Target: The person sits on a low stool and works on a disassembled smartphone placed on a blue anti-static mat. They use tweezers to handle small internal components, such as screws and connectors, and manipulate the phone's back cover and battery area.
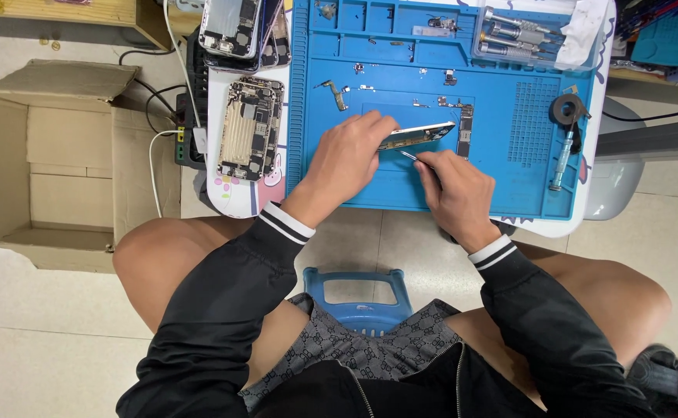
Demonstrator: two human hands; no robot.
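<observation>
The left hand (346, 151) is gripping an opened phone (420, 135), tilting it on edge near the middle of the blue mat (501, 186) covering the surface. The right hand (456, 193) is pinching thin metal tweezers (416, 159), their tip touching the phone's lower edge. Stripped phone frames (250, 128) are lying by the mat's left edge, a screwdriver (563, 159) near its right edge.

An open cardboard box (52, 162) sits on the floor at the left of the frame. Opened phone bodies (250, 128) lie stacked left of the blue work mat (509, 186), and what look like screwdrivers (521, 35) rest in a clear tray at upper right. A blue stool (358, 294) shows at bottom centre.
</observation>
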